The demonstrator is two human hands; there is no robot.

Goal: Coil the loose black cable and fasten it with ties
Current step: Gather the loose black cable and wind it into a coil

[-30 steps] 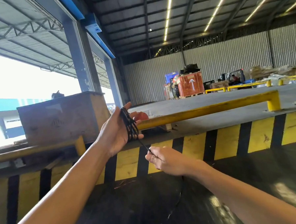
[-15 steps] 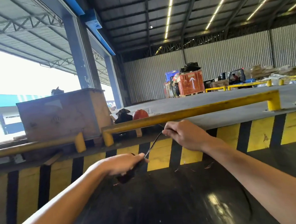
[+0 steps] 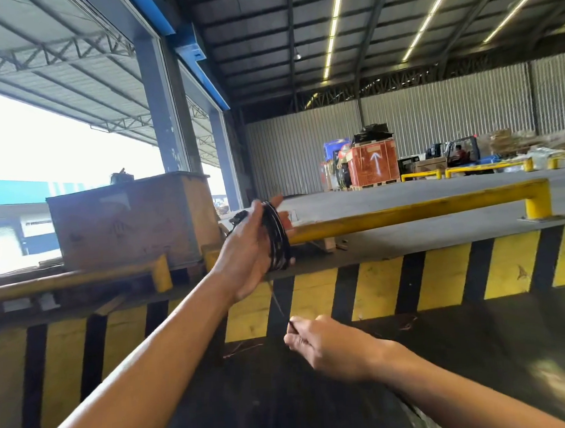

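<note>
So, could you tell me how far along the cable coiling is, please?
Done: several loops of black cable sit wound around the left hand. In hand: the right hand pinches the strand running down from the coil, feeding another wrap. Left: winding the rest, then fastening; no ties are visible.

A warehouse loading dock: corrugated metal walls (image 3: 449,107), yellow steel guard rail (image 3: 415,208), yellow-and-black striped dock edge (image 3: 441,280), distant orange crate (image 3: 373,163).
</note>
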